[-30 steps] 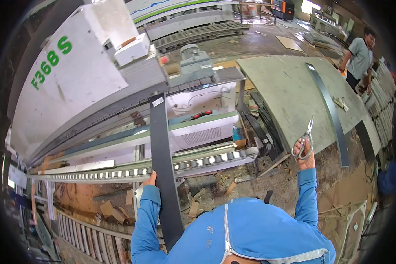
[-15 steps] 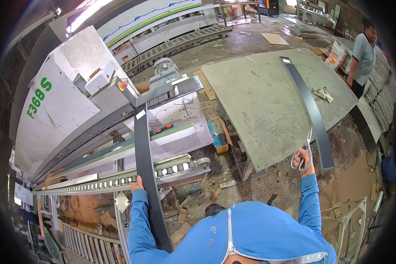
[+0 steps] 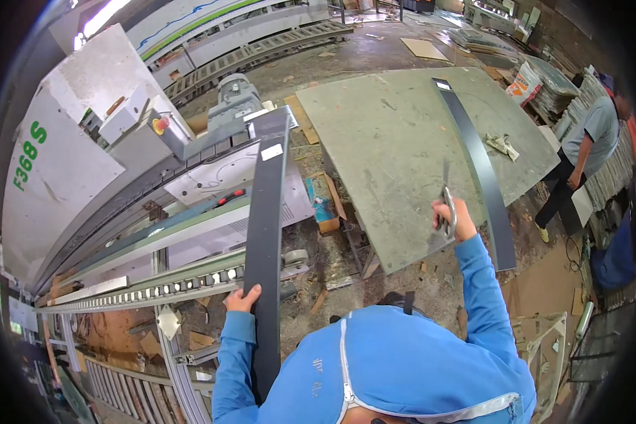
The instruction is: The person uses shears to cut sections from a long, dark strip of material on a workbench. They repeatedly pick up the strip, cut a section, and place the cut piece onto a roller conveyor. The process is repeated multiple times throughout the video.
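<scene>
My left hand is closed on the left edge of a long dark panel strip, its thumb over the top face. That strip runs away from my left side, a white label near its far end, which overlaps the end of the machine's bed. In my right hand is a pair of scissors, held over the near right part of a grey-green table, blades pointing away and a little blurred. A second dark strip lies along that table's right side, just beyond my right hand.
On the left stands a white machine with a red stop button and a roller rail. Crumpled scrap lies on the table. Another person walks at the right. An open carton sits between machine and table.
The held strip has shifted right with my left hand, swinging off the roller rail's side. My right hand has carried the scissors left and forward over the table. The other person has stepped nearer.
</scene>
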Demonstrator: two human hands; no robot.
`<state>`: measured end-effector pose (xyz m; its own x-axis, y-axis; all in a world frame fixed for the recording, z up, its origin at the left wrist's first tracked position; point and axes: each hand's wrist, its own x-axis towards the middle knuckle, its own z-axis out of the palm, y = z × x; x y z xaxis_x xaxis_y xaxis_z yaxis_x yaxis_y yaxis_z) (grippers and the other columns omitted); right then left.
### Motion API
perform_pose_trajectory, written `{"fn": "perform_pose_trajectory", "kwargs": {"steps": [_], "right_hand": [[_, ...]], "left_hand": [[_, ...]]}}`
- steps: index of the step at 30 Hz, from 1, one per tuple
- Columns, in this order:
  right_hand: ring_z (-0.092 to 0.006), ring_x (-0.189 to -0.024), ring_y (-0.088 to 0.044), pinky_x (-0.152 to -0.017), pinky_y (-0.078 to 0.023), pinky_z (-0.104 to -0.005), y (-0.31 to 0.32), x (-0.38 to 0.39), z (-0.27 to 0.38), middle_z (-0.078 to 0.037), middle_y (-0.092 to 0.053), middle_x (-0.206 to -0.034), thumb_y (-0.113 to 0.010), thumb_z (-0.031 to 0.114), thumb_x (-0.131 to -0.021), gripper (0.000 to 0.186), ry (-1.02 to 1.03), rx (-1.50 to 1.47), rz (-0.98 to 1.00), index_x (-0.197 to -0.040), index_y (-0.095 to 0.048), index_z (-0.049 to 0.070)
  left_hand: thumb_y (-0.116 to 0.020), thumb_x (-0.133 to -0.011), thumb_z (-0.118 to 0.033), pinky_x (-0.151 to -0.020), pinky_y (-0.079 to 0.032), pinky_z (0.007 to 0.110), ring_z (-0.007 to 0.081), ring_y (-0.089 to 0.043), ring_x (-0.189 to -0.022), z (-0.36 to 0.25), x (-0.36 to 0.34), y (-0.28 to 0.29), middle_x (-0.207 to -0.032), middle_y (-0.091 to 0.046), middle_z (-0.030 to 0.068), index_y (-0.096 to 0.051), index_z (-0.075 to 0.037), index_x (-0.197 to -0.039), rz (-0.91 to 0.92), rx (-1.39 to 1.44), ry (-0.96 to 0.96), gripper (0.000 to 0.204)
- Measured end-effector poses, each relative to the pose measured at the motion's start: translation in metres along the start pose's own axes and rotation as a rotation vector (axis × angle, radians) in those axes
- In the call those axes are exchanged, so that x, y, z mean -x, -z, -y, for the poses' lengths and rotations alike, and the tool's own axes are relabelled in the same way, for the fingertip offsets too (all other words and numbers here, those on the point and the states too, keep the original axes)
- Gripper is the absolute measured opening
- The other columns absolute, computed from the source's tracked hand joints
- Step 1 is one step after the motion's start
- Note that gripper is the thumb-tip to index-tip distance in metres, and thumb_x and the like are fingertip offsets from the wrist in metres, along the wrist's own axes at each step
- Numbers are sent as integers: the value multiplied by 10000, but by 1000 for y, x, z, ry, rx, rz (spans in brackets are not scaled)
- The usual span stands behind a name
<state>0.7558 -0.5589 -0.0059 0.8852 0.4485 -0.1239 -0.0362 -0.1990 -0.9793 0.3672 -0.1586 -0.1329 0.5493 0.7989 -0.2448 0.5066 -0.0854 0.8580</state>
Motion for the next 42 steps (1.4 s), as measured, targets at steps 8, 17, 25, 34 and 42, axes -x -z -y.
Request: {"fn": "perform_pose_trajectory", "kwargs": {"steps": [8,17,25,34,42], "right_hand": [[-333,-721,-569,-648,-457,-405,92,-88,37,-162,-586,-754,-634,317,-726,341,292,947,-227,-784,-524,-1],[-336,-814,-566,-694,-471,-429,183,-153,0,-168,-561,-848,-636,312,-702,379,440,1333,-180,-884,-516,3],[-300,-781,-571,-639,-478,-397,200,-178,-16,-142,-557,-823,-648,321,-684,380,584,1368,-89,-869,-529,12],[-296,-787,-579,-641,-482,-391,177,-209,-25,-152,-558,-817,-638,319,-684,363,603,1349,37,-839,-535,8],[-315,-809,-587,-657,-484,-411,162,-214,-32,-173,-568,-835,-616,331,-718,378,566,1269,92,-862,-539,-9]], "left_hand": [[-788,-600,-366,-473,-382,325,155,-453,-488,-107,148,-76,-529,-498,71,-481,-21,-603,-9,-478,-144,461],[-754,-655,-353,-472,-375,418,377,-470,-547,-152,253,-157,-576,-450,155,-435,-31,-698,-110,-803,-270,456],[-713,-713,-265,-494,-357,403,326,-439,-579,-160,287,-182,-620,-375,132,-403,-34,-693,-105,-1070,-433,387],[-717,-695,-194,-505,-351,408,336,-441,-593,-171,288,-192,-638,-381,141,-400,-26,-711,-94,-1042,-430,359],[-699,-697,-167,-503,-375,420,373,-467,-599,-165,289,-192,-661,-428,170,-438,-14,-738,-86,-1020,-433,306]]}}
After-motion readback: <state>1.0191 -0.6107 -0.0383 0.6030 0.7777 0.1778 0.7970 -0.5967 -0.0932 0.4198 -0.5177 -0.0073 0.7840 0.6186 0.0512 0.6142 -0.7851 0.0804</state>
